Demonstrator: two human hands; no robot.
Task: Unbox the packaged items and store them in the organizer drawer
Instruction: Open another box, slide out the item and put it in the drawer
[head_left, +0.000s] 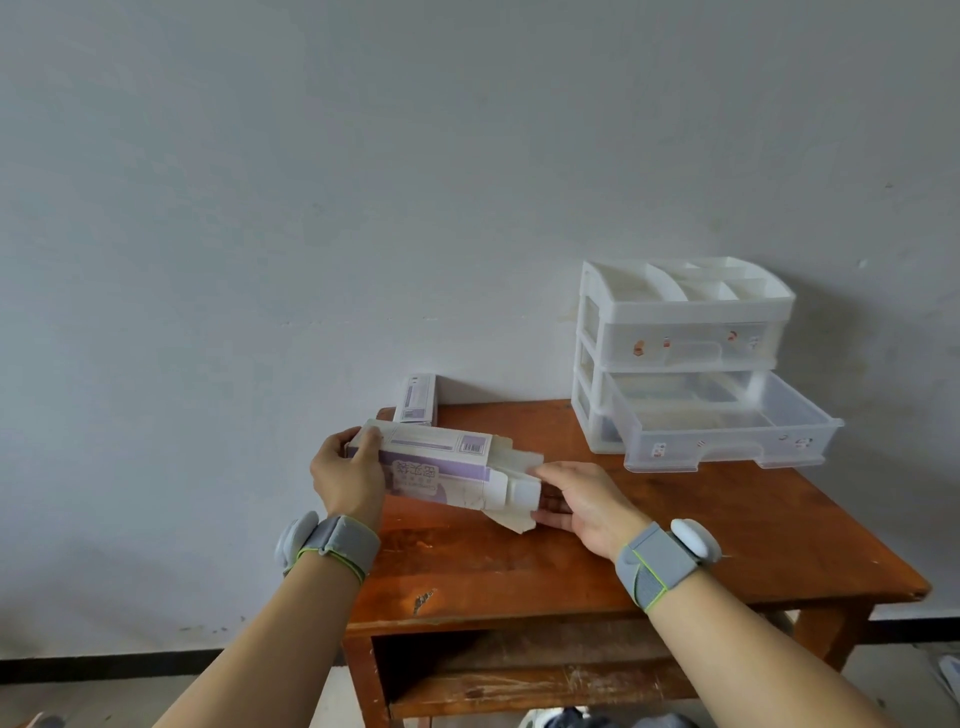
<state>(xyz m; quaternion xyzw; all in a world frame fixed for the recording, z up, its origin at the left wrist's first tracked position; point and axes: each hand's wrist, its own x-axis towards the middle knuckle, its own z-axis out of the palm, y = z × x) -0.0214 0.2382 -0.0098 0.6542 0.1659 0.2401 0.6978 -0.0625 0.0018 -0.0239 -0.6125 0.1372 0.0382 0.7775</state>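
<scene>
Head view: L hand (347, 475) grips the left end of a purple-and-white box (436, 460), thumb on the top edge, fingers wrapped behind. The box is held lengthwise just above the surface (675, 545), over its front-left part. Its right end sits lower and is open, w/ flaps (511, 519) splayed out. A white item (511, 491) sticks partway out of that open end. R hand (584, 499) is at that end, thumb above & fingers below, closed round the tip of the white item; exact contact is partly hidden by the flaps. Both wrists carry grey bands (647, 566) w/ white pods.

2nd box (414, 400), same look, is at the back-left corner of the surface, by the wall (363, 182); can't tell if it leans on it. Well apart, at the back-right, stands the clear/white organizer (680, 301): divided tray on top, upper drawer (691, 343) closed, lower drawer (727, 431) pulled out toward the front. What's inside the open drawer is hard to make out through the plastic. The surface is brown wood w/ a chipped spot (423, 600) near the front edge & a shelf underneath.
</scene>
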